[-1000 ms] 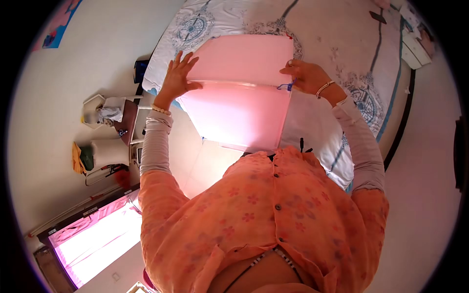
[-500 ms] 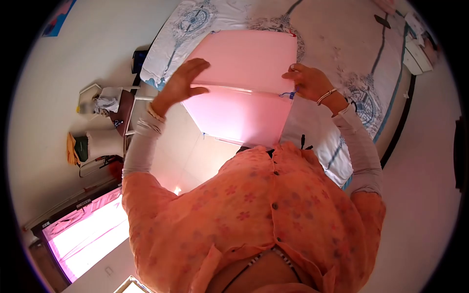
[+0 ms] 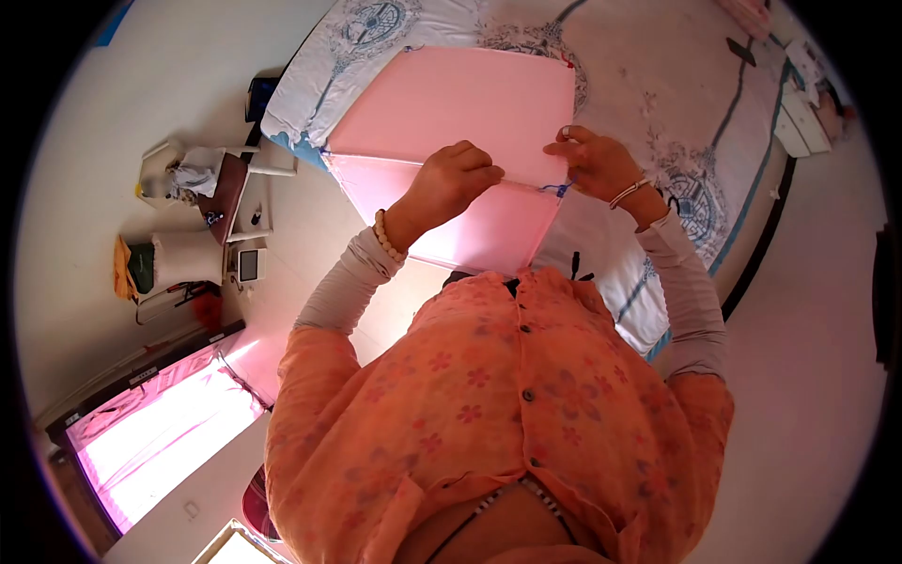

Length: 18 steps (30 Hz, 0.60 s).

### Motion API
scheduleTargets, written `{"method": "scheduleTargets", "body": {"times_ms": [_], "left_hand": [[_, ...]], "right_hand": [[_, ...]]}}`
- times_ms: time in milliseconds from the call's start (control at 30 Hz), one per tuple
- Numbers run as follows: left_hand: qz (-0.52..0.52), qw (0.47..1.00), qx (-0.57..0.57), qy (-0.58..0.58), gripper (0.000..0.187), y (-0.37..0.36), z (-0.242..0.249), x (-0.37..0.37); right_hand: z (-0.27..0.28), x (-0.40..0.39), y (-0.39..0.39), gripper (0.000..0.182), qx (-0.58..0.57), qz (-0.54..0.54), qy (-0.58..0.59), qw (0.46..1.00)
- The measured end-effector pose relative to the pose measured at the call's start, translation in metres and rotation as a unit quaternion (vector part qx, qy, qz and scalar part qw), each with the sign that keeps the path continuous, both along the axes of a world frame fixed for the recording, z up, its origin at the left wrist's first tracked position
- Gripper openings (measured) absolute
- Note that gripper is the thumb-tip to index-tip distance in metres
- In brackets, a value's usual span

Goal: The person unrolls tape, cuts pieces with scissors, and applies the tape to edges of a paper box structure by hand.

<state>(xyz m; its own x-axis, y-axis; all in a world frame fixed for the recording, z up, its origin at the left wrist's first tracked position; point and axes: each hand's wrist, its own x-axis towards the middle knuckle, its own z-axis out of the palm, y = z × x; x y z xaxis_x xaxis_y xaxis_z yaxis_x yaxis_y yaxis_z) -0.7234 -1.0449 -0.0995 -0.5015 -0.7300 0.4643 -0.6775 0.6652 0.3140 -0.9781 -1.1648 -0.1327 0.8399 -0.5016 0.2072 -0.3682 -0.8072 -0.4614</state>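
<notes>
Two pink panels meet along a pale ridged seam; the far panel (image 3: 460, 94) lies on the bed, and the near panel (image 3: 460, 230) hangs down in front of me. My left hand (image 3: 454, 185) is over the seam, fingers curled and pinched together; what they hold, if anything, is too small to make out. At the panels' right edge, my right hand (image 3: 599, 167) has its fingers bent and drawn together, just above a blue tie (image 3: 556, 190) at the seam's end. Its fingertips partly hide whatever is between them. A red tie (image 3: 567, 62) marks the far right corner.
A patterned sheet (image 3: 639, 56) covers the bed, with a dark flat object (image 3: 740, 51) on it. To the left stand a brown-topped stool (image 3: 225, 193) and a pale cushion (image 3: 188, 260). A white box (image 3: 799, 127) is at the far right.
My left hand has moved right, from spread open at the panels' left edge to pinched over the seam. My right hand stays near the blue tie. The view has shifted slightly.
</notes>
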Motion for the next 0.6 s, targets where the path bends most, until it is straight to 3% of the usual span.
{"method": "scheduleTargets", "body": {"times_ms": [300, 600], "left_hand": [[-0.009, 1.000, -0.027, 0.005, 0.013, 0.000, -0.007, -0.034], [0.006, 0.996, -0.089, -0.024, 0.021, 0.020, -0.008, 0.062]], "right_hand": [[0.008, 0.008, 0.005, 0.036, -0.023, 0.013, 0.005, 1.000], [0.015, 0.009, 0.011, 0.033, -0.004, -0.001, 0.033, 0.999]]}}
